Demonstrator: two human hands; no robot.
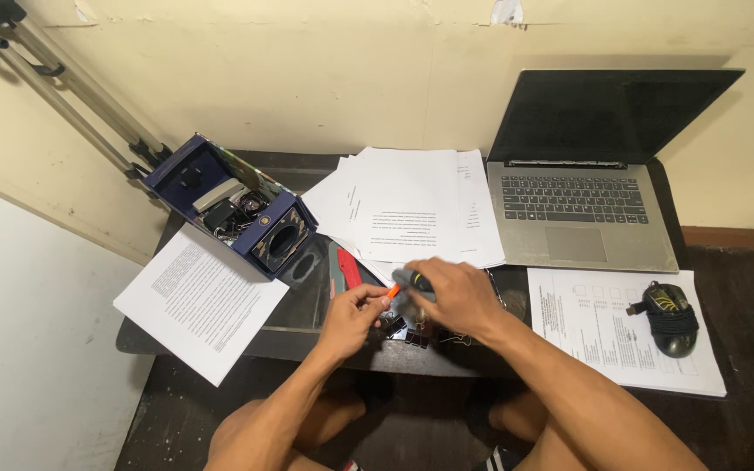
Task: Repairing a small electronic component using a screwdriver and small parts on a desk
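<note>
Grey-black stapler (413,283) (orange-tipped), held aloft

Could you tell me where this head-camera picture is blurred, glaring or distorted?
In the head view the right hand and the grey tool it grips are motion-blurred; the left hand is sharper. The glossy dark table mirrors the blue box. The laptop throws a soft shadow on the wall. Wide-angle distortion bends the edges.

**Small dark desk, pretty crowded**

The dark table (307,331) is packed. Far beyond the right hand (455,296) sits an open grey laptop (582,209), with a loose stack of white papers (412,205) just ahead of both hands. Well out past the right hand, a printed form (604,336) carries a black mouse (672,318). Off beyond the left hand (351,318): a navy box (233,205) and another printed sheet (198,301). Black binder clips (407,331) lie right under the hands.
</note>
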